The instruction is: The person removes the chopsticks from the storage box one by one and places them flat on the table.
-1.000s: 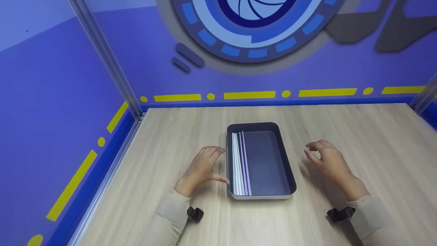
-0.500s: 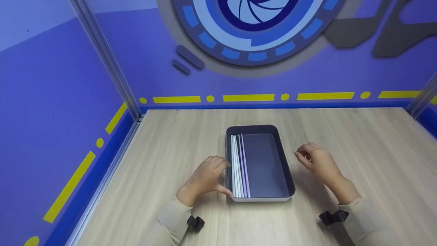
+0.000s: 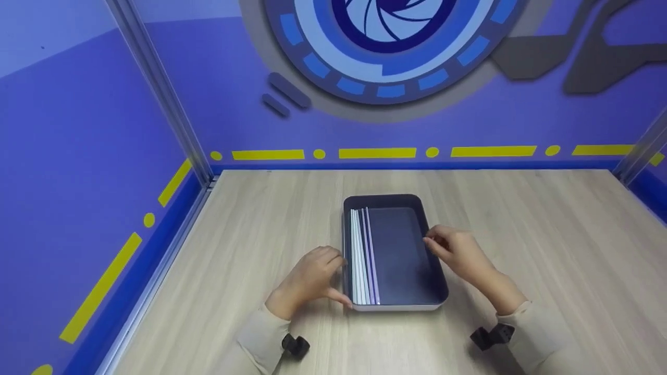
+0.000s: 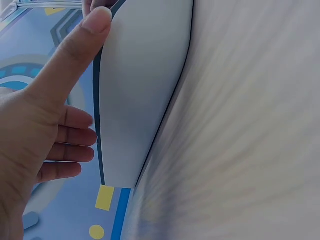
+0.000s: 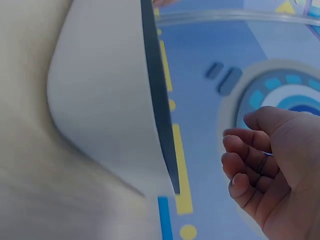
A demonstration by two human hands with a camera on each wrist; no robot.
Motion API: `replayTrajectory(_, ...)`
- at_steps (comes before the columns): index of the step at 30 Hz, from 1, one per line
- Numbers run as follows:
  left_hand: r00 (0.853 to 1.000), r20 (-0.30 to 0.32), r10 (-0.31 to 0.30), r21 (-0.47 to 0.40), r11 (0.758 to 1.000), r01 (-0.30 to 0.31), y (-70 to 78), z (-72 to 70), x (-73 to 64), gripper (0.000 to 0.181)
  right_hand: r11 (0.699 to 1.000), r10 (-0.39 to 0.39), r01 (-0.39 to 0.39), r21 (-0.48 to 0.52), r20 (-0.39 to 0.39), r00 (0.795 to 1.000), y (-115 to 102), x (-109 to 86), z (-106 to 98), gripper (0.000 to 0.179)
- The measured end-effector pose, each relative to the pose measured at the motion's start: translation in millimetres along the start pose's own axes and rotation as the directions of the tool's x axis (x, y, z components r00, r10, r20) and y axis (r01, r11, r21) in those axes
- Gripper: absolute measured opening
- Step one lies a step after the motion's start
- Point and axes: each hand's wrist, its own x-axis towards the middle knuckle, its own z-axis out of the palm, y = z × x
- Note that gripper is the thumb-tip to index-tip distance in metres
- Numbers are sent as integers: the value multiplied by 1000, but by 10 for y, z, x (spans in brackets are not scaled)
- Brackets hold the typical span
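Observation:
A rectangular tray (image 3: 404, 307), dark inside and pale outside, stands on the table. Several long thin white rods (image 3: 357, 260) and a few purple ones (image 3: 371, 255) lie side by side along its left inner wall. My left hand (image 3: 312, 278) is at the tray's left side, thumb by the near left corner and fingertips at the rim. In the left wrist view its fingers are spread beside the tray wall (image 4: 140, 90). Over the right rim is my right hand (image 3: 461, 255), thumb near the forefinger; in the right wrist view its fingers are loosely curled with nothing in them.
The wooden table (image 3: 260, 224) extends around the tray. A blue printed panel (image 3: 250, 125) rises at the back, and another panel (image 3: 88, 156) closes off the left, joined by a metal post (image 3: 156, 83). Both wrists carry a small black camera (image 3: 295, 346).
My right hand has moved left from beside the tray to over its right rim, its fingers drawing closer together. My left hand has shifted slightly nearer along the tray's left side.

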Motion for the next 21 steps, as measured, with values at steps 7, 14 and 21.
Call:
replayTrajectory(7, 1000, -23, 12, -5, 1000, -13, 0, 16, -4, 76, 998, 41, -44, 34, 82, 996, -170, 74, 196, 14)
replayTrajectory(14, 999, -31, 25, -7, 1000, -25, -1, 13, -8, 77, 997, 77, -80, 14, 164, 983, -320, 116, 415, 16)
replayTrajectory(21, 999, -32, 8, -39, 999, -10, 0, 12, -11, 76, 991, 124, -130, 11, 229, 965, -438, 139, 636, 16)
